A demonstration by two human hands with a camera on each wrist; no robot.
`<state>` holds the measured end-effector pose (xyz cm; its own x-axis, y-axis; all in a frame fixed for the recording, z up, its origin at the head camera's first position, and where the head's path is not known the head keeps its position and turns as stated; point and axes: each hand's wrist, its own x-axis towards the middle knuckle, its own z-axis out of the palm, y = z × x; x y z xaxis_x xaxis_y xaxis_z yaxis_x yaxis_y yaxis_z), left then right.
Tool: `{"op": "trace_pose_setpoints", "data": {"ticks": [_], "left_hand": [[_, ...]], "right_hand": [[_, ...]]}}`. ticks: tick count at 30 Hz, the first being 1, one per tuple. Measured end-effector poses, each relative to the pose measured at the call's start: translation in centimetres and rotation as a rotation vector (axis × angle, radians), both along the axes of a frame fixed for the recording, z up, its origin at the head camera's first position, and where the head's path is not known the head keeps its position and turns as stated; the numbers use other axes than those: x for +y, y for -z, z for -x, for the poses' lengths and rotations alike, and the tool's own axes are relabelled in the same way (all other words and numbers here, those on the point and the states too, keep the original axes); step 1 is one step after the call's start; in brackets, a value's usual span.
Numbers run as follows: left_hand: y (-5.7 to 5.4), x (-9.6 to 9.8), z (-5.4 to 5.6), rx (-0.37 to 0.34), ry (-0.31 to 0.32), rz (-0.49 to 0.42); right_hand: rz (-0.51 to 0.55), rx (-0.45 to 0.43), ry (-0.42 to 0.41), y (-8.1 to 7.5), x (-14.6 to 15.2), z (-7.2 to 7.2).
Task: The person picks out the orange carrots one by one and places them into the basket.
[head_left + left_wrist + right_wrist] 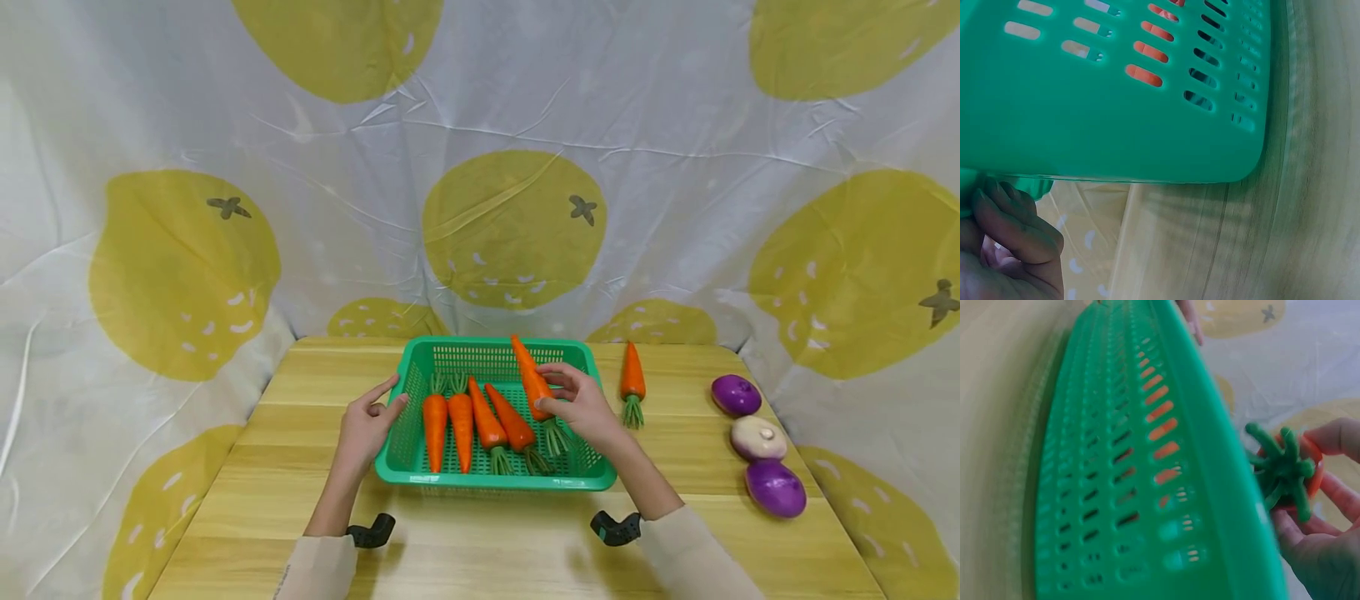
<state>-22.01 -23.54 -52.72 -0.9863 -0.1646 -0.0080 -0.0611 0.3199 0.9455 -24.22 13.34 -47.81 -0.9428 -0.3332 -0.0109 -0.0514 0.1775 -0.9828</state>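
A green plastic basket with slotted walls stands on the table. My left hand is at its left side; in the left wrist view the fingers curl at the rim and grip it. Between the thumb and fingers of my right hand is an orange carrot, tilted over the basket's right part, green stem toward me. The right wrist view shows its stem end just beyond the rim. Several other carrots lie side by side inside, two with stems away from me and two with stems toward me.
Right of the basket, another carrot lies on the wooden table. Near the table's right edge sit a purple vegetable, a whitish-purple one and a second purple one. A lemon-printed cloth hangs behind.
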Motion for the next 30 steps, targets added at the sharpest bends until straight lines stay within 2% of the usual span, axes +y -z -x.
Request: {"op": "trace_pose_setpoints", "data": {"ticks": [22, 30], "left_hand": [[0.3, 0.1, 0.0, 0.02, 0.003, -0.007], [0.2, 0.0, 0.1, 0.028, -0.006, -0.013]], "right_hand": [[-0.151, -0.064, 0.082, 2.6, -2.0, 0.8], [-0.16, -0.113, 0.089, 3.0, -2.0, 0.9]]}}
